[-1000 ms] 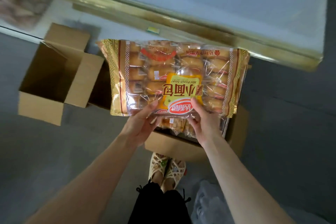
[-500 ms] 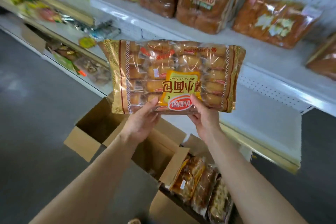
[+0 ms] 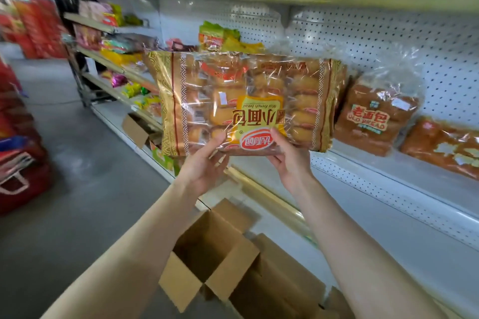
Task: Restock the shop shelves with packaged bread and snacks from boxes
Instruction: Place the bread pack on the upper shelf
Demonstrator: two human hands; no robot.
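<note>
Before white shelf [image 3: 368, 163], both hands grip bread pack [image 3: 246, 101] underneath.

bread bag [image 3: 246, 101]: clear, gold side bands, small wrapped rolls, yellow label upside down to us | pose: upright, broad face toward us, lower edge pinched by our left hand [image 3: 204, 163] and right hand [image 3: 290, 163] | cardboard box [image 3: 207, 254]: below our hands, flaps open | shelf [image 3: 388, 168]: beyond our right hand
</note>
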